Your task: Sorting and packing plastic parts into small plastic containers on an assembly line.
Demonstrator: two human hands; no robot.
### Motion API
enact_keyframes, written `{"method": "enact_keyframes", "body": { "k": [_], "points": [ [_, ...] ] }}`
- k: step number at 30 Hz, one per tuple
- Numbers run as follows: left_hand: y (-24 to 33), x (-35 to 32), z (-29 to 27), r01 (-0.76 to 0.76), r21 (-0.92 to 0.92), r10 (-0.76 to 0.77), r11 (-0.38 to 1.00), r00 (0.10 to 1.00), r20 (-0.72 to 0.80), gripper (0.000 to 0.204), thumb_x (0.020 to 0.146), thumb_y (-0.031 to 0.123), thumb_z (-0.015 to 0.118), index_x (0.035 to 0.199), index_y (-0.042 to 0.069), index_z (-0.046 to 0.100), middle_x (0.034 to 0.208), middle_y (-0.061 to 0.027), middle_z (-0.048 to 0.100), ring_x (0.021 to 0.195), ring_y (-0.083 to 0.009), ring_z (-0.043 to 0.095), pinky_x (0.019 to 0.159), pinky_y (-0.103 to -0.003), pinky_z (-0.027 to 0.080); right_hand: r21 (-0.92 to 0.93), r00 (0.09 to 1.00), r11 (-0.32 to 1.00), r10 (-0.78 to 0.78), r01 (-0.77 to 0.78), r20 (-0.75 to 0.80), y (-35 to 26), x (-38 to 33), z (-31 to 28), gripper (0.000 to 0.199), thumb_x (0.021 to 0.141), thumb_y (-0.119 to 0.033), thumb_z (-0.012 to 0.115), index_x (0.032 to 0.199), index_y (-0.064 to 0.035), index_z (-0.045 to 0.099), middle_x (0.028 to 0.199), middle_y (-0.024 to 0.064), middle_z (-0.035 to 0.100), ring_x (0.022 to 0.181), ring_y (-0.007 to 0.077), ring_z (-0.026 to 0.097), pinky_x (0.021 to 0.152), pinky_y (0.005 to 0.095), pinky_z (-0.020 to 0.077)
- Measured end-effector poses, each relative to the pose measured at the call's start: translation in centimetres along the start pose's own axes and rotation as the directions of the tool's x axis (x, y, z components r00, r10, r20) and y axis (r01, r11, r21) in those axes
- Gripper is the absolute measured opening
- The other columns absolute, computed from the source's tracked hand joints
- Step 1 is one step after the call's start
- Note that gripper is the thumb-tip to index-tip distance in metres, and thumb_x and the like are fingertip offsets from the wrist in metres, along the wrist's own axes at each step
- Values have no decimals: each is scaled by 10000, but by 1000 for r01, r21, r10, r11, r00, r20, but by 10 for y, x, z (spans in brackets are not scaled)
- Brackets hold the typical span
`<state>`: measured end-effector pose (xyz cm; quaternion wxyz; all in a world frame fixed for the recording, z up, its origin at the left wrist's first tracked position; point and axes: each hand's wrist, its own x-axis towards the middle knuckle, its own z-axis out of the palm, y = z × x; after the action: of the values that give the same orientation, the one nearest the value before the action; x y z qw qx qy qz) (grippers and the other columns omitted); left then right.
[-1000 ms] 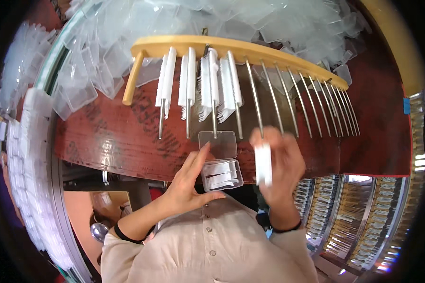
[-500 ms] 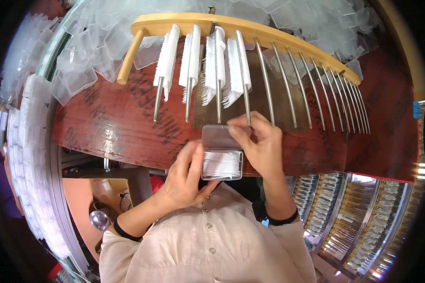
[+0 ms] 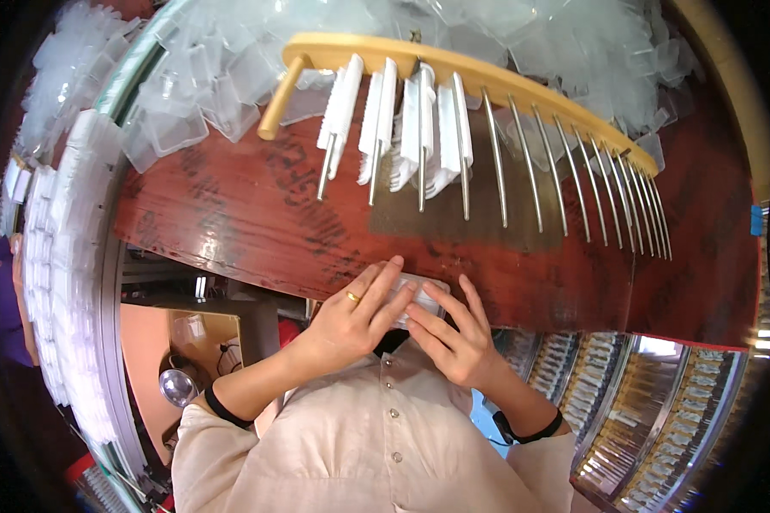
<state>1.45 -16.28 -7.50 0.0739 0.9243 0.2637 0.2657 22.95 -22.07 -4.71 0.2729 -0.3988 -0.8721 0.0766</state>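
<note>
A small clear plastic box (image 3: 428, 287) with white contents sits between my hands at the table's near edge, its lid down. Extended fingers of my left hand (image 3: 351, 315), which wears a ring, lie across the lid and hold the box from the left. From the right, my right hand (image 3: 460, 342) grips the box, two fingers on the lid and others spread above. Both thumbs are hidden. Beyond the hands is a wooden rack (image 3: 462, 64) with a row of metal rods (image 3: 535, 175); several rods at its left carry white comb-like pieces (image 3: 415, 120).
Piles of clear plastic boxes (image 3: 565, 43) lie behind the rack. Stacked white pieces (image 3: 64, 256) line the left side. Below the red tabletop (image 3: 257, 231) stand a cardboard box (image 3: 205, 333) and a shiny metal lamp (image 3: 178, 387); filled racks (image 3: 629, 410) are at the lower right.
The box's raised lid has come down over the white contents. Both hands have moved over the box, the right one leaving the lid's upper edge. The whole view has shifted slightly.
</note>
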Motion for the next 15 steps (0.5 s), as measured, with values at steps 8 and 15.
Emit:
{"method": "enact_keyframes", "body": {
  "k": [8,15],
  "points": [
    [4,19,-8,168,-408,-221,897,971,-86,767,693,86,804,1356,-76,455,1305,-274,499,1159,-441,519,974,-480,461,444,959,860,283,-253,-3,16,20,-10,224,733,21,762,944,-27,705,1145,81,689,1197,337,564,954,418,501],
    [3,18,2,154,-407,-241,900,955,-171,759,702,115,803,1352,-77,462,1321,-283,494,1149,-431,537,955,-459,489,109,995,990,94,-89,-42,8,14,-4,224,758,14,713,980,32,694,1198,107,645,1202,361,545,993,517,475]
  ]
}}
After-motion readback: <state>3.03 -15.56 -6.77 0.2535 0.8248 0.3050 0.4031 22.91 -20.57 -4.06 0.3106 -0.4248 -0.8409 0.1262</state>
